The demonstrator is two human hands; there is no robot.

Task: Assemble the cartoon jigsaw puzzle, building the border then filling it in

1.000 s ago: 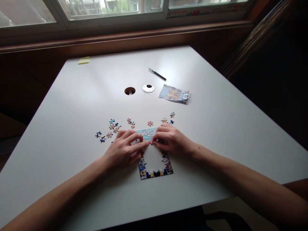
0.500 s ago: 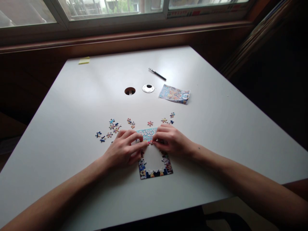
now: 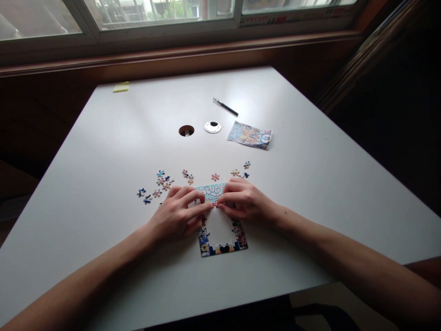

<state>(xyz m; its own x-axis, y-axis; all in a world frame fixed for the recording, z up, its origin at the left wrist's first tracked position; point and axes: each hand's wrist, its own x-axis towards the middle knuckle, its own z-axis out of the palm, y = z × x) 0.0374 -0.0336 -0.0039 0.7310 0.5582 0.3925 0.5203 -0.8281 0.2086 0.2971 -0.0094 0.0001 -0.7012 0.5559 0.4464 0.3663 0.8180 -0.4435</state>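
Observation:
A partly assembled jigsaw puzzle (image 3: 224,249) lies flat near the front of the table, its border joined and its middle showing bare white. My left hand (image 3: 181,209) rests curled over its left side, thumb tip against a small pinkish puzzle piece (image 3: 214,204) under the blue lettered top. From the other side, my right hand (image 3: 246,198) pinches at the same piece, fingers bent. Both hands cover parts of the side borders. Whether the piece sits fully locked in its neighbours I cannot tell.
Loose puzzle pieces lie beyond the hands, one group (image 3: 165,181) at left and several (image 3: 235,173) at right. Farther back are a creased picture sheet (image 3: 250,135), a pen (image 3: 225,106), a round metal cover (image 3: 212,127), a cable hole (image 3: 186,131) and yellow sticky notes (image 3: 121,87).
My right fingertips have shifted very slightly left at the puzzle piece. My left hand and the loose pieces stay in place.

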